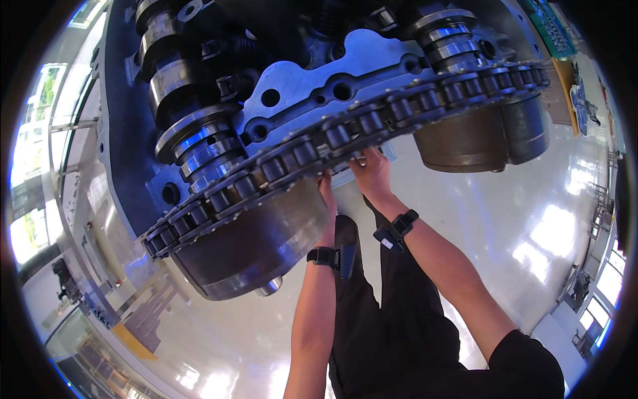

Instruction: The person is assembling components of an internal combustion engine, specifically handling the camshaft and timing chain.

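Observation:
A timing chain (335,136) crosses the front of a large engine, running over two dark round camshaft gears; the left gear (246,239) is nearer to me and the right gear (465,143) farther off. Below the chain, between these gears, both my hands reach in close together. My right hand (373,174) has its fingers curled, their tips partly behind the chain; what they grip is hidden. Only the edge of my left hand (327,193) shows beside the left gear, and its fingers are mostly covered.
Behind the chain, a left camshaft (174,86) and a right camshaft (452,40) lie in the engine's metal head (292,86). A short metal stub (270,286) juts from the left gear. Beneath is a shiny pale floor (512,206); windows and equipment line both sides.

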### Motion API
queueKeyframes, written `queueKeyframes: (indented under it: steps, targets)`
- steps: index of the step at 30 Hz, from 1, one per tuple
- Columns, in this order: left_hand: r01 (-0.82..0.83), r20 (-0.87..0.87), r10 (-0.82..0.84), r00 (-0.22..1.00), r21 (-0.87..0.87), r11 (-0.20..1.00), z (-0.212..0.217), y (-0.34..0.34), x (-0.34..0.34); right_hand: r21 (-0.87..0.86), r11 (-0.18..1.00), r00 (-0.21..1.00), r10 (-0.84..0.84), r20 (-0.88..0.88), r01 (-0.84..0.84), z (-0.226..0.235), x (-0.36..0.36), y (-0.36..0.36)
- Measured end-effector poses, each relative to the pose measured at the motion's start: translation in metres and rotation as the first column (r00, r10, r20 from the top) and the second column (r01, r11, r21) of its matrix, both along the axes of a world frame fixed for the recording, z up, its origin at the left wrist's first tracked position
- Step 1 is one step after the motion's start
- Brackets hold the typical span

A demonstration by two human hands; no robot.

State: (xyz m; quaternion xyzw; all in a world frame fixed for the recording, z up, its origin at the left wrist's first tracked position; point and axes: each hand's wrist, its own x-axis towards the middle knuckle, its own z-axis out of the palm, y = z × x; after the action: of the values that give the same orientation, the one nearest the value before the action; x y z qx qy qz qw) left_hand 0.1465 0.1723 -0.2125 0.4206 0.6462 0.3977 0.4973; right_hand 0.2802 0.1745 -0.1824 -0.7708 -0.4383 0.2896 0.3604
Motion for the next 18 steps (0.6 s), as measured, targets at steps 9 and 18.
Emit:
queueKeyframes:
  steps: [9,18]
  targets:
    - [-0.113,0.126,0.120,0.985,-0.060,0.992,-0.004,0.042,0.040,0.058,0.994,0.953,-0.076,-0.295,0.097,-0.096,0.007,-0.010]
    - [-0.254,0.477,0.330,0.815,-0.217,0.942,-0.020,0.056,0.020,0.086,0.993,0.974,0.094,-0.207,-0.078,-0.050,-0.021,-0.031]
